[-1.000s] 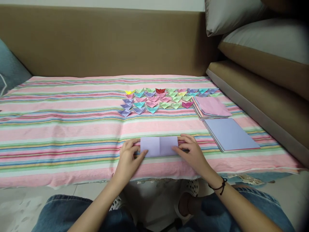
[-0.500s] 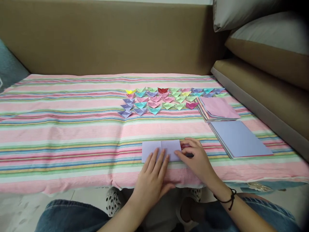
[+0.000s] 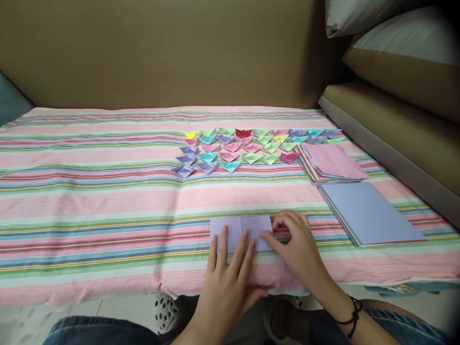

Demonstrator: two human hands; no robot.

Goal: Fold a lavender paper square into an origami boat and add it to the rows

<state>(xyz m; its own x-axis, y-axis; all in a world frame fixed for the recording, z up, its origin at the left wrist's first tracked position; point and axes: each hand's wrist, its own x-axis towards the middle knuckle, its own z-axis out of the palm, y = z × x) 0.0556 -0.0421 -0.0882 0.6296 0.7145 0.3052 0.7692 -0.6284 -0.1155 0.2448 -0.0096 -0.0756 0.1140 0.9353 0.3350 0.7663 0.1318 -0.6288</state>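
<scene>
A folded sheet of lilac paper (image 3: 233, 232) lies flat on the striped cloth before me, a vertical crease at its middle. My left hand (image 3: 230, 273) presses on its lower edge with the fingers spread and the palm down. At the paper's right end is my right hand (image 3: 296, 242); its thumb rests on the right part of the sheet, and its bent fingers sit just past the right edge, apart from the thumb. Farther back stand several rows of small folded paper boats (image 3: 230, 148) in purple, pink, green, turquoise, yellow and red.
A stack of pink-topped paper (image 3: 336, 160) lies at the right, its sheets uneven. Nearer me is a neat stack of blue-topped paper (image 3: 373, 213). The striped cloth (image 3: 89, 206) covers the seat. Brown cushions (image 3: 388, 124) rise along the right, and a brown backrest (image 3: 161, 52) behind.
My left fingers have spread wider on the paper. My right hand stays at the right end, its thumb still on the sheet. The whole view has shifted slightly.
</scene>
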